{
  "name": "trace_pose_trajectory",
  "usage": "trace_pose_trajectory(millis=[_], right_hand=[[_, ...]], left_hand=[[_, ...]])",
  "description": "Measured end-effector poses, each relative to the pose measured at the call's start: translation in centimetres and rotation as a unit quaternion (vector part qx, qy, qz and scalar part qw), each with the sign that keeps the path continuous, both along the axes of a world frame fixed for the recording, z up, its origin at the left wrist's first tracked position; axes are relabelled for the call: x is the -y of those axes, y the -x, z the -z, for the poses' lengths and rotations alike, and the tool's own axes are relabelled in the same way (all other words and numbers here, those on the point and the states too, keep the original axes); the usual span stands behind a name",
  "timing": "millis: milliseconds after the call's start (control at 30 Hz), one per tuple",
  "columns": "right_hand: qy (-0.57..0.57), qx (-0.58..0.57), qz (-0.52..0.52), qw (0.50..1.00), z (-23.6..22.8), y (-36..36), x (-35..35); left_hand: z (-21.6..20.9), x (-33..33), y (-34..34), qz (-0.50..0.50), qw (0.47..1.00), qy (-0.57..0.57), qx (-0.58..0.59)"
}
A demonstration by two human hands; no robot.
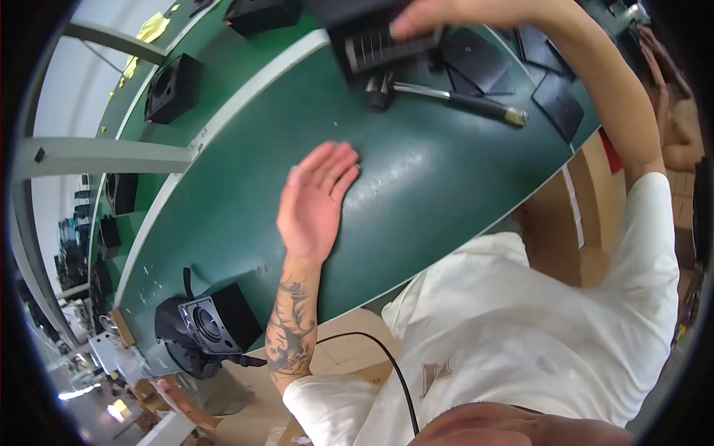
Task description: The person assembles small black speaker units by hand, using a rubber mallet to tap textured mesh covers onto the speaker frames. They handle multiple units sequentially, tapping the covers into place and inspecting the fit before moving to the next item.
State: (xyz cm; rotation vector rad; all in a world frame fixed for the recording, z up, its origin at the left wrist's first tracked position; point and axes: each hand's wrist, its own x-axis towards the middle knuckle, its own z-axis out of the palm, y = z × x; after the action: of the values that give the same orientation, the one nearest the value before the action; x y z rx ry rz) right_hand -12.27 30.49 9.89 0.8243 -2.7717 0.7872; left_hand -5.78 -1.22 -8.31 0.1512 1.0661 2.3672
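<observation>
My left hand (316, 204) rests palm up over the green tabletop (416, 178), fingers stretched out, holding nothing. At the far edge of the picture, my right hand (428, 18) grips a black speaker box (335, 26), thumb over its near side by a pale label. The top of the box is cut off and its outline is slightly blurred. Just below it lies a hammer (461, 100), its black head on the left and its worn handle end on the right. Thin black grille panels (480, 63) lie behind the hammer, with another black panel (558, 105) farther right.
A speaker (212, 323) with its driver showing stands at the table's lower left, beside a black bag (175, 331). Beyond a pale rail (245, 89), black boxes (172, 88) sit on a green line. A grey post (111, 157) crosses at left. Another person's arm (677, 111) shows far right.
</observation>
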Motion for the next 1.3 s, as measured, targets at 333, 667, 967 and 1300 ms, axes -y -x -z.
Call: trace_pose_trajectory(millis=[333,667,967,1300], right_hand=[[-0.2,0.031,0.041,0.979,5.3,24.4,-10.4],[-0.212,0.06,0.124,0.968,12.5,28.9,8.7],[-0.089,0.101,0.132,0.982,8.8,19.9,9.7],[0.155,-0.138,-0.003,0.978,11.2,-7.9,15.7]], left_hand=[[0.5,0.3,0.6,0.054,0.994,0.089,-0.045],[0.7,0.9,0.6,0.077,0.988,0.131,-0.016],[0.5,-0.1,1.4,-0.045,0.977,0.139,-0.156],[-6.3,-0.1,-0.9,-0.335,0.92,0.115,-0.169]])
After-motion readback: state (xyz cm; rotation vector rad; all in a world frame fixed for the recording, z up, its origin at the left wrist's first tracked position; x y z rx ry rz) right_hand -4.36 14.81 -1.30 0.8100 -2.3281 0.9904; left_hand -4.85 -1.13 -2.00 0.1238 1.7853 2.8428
